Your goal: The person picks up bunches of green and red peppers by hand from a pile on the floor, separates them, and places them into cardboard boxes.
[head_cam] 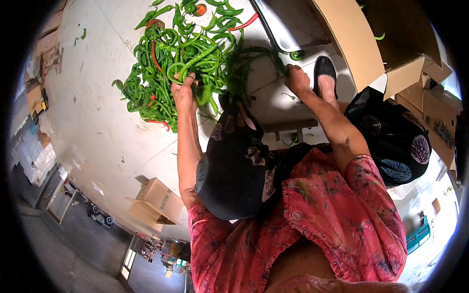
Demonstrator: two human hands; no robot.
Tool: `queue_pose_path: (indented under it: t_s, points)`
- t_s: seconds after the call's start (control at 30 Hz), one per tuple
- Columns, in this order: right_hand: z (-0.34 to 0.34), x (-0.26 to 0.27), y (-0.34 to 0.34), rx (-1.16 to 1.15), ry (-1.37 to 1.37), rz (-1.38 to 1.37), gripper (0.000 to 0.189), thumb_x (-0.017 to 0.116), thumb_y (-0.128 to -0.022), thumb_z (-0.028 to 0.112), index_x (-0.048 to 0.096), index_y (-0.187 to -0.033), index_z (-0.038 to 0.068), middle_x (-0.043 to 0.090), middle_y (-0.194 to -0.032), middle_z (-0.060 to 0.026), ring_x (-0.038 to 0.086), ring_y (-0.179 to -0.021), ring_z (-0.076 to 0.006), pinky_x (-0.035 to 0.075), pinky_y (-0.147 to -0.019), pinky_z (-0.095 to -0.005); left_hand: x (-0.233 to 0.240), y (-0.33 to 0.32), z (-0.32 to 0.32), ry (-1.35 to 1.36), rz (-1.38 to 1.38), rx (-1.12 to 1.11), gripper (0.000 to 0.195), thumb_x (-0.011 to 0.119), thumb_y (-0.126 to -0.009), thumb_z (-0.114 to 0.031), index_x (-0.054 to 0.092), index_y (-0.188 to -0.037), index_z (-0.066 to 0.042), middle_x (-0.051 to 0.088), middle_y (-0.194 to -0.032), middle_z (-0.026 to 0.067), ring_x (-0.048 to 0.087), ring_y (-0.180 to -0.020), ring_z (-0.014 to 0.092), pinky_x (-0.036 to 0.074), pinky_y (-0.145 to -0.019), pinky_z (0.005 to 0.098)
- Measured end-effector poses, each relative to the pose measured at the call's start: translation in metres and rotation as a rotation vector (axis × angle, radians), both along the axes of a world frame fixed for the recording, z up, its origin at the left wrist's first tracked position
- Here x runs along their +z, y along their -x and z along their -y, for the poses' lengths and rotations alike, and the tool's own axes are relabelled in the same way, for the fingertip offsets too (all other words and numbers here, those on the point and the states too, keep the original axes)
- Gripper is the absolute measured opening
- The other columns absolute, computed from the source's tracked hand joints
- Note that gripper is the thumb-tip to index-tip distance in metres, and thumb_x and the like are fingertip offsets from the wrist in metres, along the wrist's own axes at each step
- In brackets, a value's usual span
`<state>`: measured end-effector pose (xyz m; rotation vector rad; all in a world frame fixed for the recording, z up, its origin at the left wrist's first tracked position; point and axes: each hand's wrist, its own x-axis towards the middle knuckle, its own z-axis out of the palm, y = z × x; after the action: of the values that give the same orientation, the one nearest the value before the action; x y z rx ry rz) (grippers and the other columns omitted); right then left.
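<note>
A heap of long green chili peppers (157, 88) with a few red ones lies on the pale tiled floor. My left hand (184, 91) is at the heap's near edge, its thumb and fingers closed around a curved green pepper (176, 69). Beside it, another green pepper (206, 96) looks blurred. To the right, over shaded floor, my right hand (298, 80) pinches a dark green pepper (280, 67) near the corner of a metal tray (278, 29). One curled green pepper (297, 55) lies by that corner, just beyond my right hand.
An open cardboard box (351, 40) stands at the right, close to my right foot in a black shoe (324, 71). Another cardboard box (161, 199) sits on the floor at lower left. Between my legs is a low wooden stool (289, 126). Loose stems and scraps dot the floor.
</note>
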<state>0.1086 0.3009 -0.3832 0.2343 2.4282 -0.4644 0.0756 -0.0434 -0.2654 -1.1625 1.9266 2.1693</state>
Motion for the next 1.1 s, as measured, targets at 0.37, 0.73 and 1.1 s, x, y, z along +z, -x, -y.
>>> queue_pose_path:
  t_s: [0.37,0.73,1.1]
  points:
    - [0.013,-0.039,-0.026,-0.139,0.64,0.098,0.059,0.062,-0.084,0.025,0.044,-0.132,-0.005,0.062,-0.114,-0.0218,0.061,-0.1,-0.0364,0.046,-0.089,-0.0442,-0.042,0.023,-0.048,1.361,-0.286,-0.914,0.046,0.072,-0.067,-0.001,0.064,-0.112,-0.006,0.065,-0.105,0.0143,0.062,-0.094,0.031,0.053,-0.078,0.0384]
    - [0.023,-0.012,-0.02,-0.627,1.009,0.444,0.028,0.067,-0.087,0.02,0.054,-0.107,0.004,0.06,-0.092,-0.0043,0.055,-0.078,-0.0141,0.046,-0.069,-0.0315,-0.037,0.035,-0.046,1.532,-0.32,-0.994,0.045,0.076,-0.058,-0.006,0.059,-0.1,-0.009,0.06,-0.096,0.0114,0.051,-0.108,0.033,0.038,-0.088,0.0462]
    - [0.05,0.016,-0.002,-0.844,1.071,0.394,0.013,0.068,-0.083,0.016,0.06,-0.09,0.008,0.056,-0.073,-0.0009,0.051,-0.065,-0.0124,0.04,-0.057,-0.0298,-0.035,-0.001,-0.044,0.548,0.052,-0.697,0.063,0.069,-0.071,0.0,0.05,-0.131,-0.003,0.067,-0.102,0.0121,0.063,-0.089,0.019,0.05,-0.082,0.0284]
